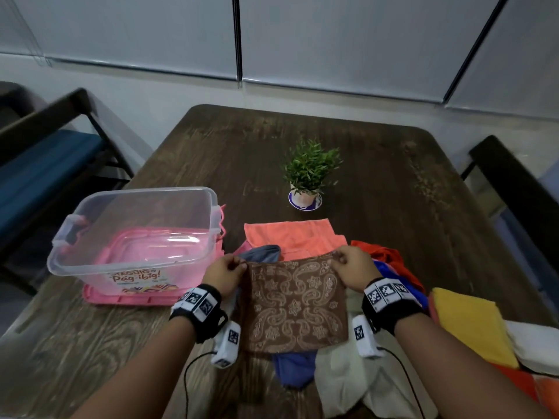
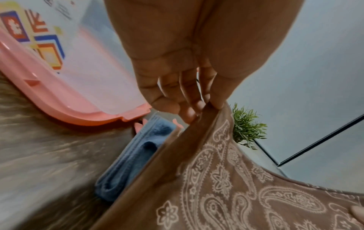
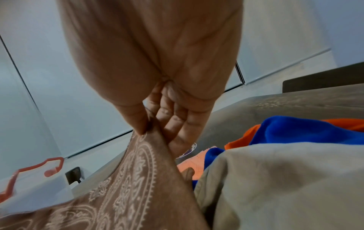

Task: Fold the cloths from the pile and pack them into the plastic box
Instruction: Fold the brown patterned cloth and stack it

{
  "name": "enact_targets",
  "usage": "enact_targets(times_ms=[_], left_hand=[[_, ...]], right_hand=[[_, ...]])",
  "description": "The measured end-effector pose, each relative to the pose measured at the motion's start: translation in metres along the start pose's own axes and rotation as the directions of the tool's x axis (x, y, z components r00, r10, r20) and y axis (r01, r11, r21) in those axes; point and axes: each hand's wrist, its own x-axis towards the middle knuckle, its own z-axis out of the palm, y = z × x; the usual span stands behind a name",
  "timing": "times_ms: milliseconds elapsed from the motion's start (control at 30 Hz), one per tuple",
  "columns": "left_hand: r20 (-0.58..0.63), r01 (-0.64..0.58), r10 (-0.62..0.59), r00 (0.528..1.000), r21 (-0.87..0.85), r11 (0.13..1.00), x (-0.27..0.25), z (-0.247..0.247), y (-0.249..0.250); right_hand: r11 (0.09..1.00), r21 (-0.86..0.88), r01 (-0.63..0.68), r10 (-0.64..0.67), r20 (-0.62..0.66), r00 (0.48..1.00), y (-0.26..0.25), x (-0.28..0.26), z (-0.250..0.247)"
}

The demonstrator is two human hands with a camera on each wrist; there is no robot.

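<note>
A brown paisley cloth [image 1: 295,303] hangs between my two hands above the pile. My left hand [image 1: 225,272] pinches its upper left corner; in the left wrist view the thumb and fingers [image 2: 197,107] close on the cloth's edge [image 2: 212,171]. My right hand [image 1: 352,264] pinches the upper right corner, seen in the right wrist view as thumb and fingers [image 3: 155,124] nipping the cloth [image 3: 138,186]. The clear plastic box [image 1: 133,237] stands at the left on a pink lid [image 1: 130,297]. The pile holds a salmon towel [image 1: 293,234], blue cloth [image 1: 296,370] and cream cloth [image 1: 341,379].
A small potted plant [image 1: 307,176] stands behind the pile. Orange [image 1: 384,252], yellow [image 1: 472,322] and white [image 1: 535,343] cloths lie at the right. A light blue towel [image 2: 133,158] lies by the lid. Chairs flank the wooden table [image 1: 378,182].
</note>
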Motion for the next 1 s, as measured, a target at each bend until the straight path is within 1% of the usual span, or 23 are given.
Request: enact_targets(times_ms=[67,167,233,300,333,400,433,467,500,533,567,600,700,767,800,867,933,1000], left_hand=[[-0.024,0.006,-0.005,1.0,0.025,1.0,0.006,0.005,0.007],[-0.014,0.009,-0.008,1.0,0.08,0.997,0.003,0.014,0.002],[0.021,0.066,-0.069,0.997,0.108,0.992,-0.003,0.02,-0.014],[0.09,0.149,-0.162,0.983,0.137,0.979,-0.013,0.025,-0.032],[0.122,0.185,-0.207,0.971,0.169,0.968,-0.017,0.027,-0.043],[0.181,0.227,-0.273,0.945,0.241,0.944,-0.03,0.031,-0.054],[0.224,0.223,-0.288,0.931,0.272,0.936,-0.036,0.033,-0.06],[0.279,0.218,-0.304,0.911,0.3,0.929,-0.042,0.034,-0.063],[0.343,0.216,-0.326,0.881,0.323,0.922,-0.048,0.034,-0.063],[0.393,0.225,-0.356,0.848,0.341,0.913,-0.053,0.036,-0.067],[0.419,0.232,-0.378,0.825,0.359,0.904,-0.057,0.037,-0.07],[0.432,0.233,-0.391,0.813,0.373,0.898,-0.058,0.04,-0.076],[0.427,0.169,-0.358,0.83,0.42,0.892,-0.064,0.047,-0.084],[0.377,0.127,-0.288,0.88,0.398,0.909,-0.069,0.05,-0.087],[0.331,0.114,-0.234,0.914,0.343,0.932,-0.071,0.051,-0.087],[0.247,0.087,-0.118,0.962,0.132,0.987,-0.073,0.048,-0.087],[0.157,0.04,-0.024,0.987,-0.095,0.995,-0.07,0.037,-0.08],[0.088,-0.02,0.044,0.995,-0.255,0.967,-0.066,0.02,-0.062]], right_hand=[[0.998,0.056,-0.008,0.01,-0.046,0.999,-0.002,0.008,0.005],[0.992,0.105,-0.075,0.083,-0.075,0.994,0.009,0.002,0.021],[0.989,0.106,-0.104,0.114,-0.085,0.99,0.021,-0.012,0.03],[0.988,0.117,-0.096,0.111,-0.125,0.986,0.033,-0.026,0.033],[0.987,0.12,-0.105,0.119,-0.123,0.985,0.039,-0.034,0.035],[0.981,0.103,-0.164,0.168,-0.037,0.985,0.051,-0.046,0.038],[0.977,0.078,-0.199,0.198,0.018,0.98,0.057,-0.052,0.04],[0.973,0.047,-0.226,0.223,0.069,0.973,0.064,-0.057,0.043],[0.97,0.017,-0.242,0.239,0.111,0.965,0.069,-0.061,0.045],[0.969,-0.014,-0.246,0.245,0.146,0.958,0.072,-0.064,0.048],[0.971,-0.042,-0.234,0.237,0.177,0.955,0.074,-0.066,0.049],[0.976,-0.071,-0.205,0.216,0.207,0.954,0.074,-0.068,0.05],[0.979,-0.145,-0.142,0.175,0.249,0.953,0.072,-0.069,0.053],[0.977,-0.151,-0.15,0.185,0.249,0.951,0.073,-0.069,0.055],[0.979,-0.127,-0.161,0.19,0.256,0.948,0.072,-0.07,0.054],[0.98,-0.036,-0.194,0.196,0.268,0.943,0.07,-0.072,0.048],[0.972,0.085,-0.22,0.198,0.217,0.956,0.064,-0.073,0.038],[0.948,0.222,-0.228,0.203,0.126,0.971,0.054,-0.073,0.025]])
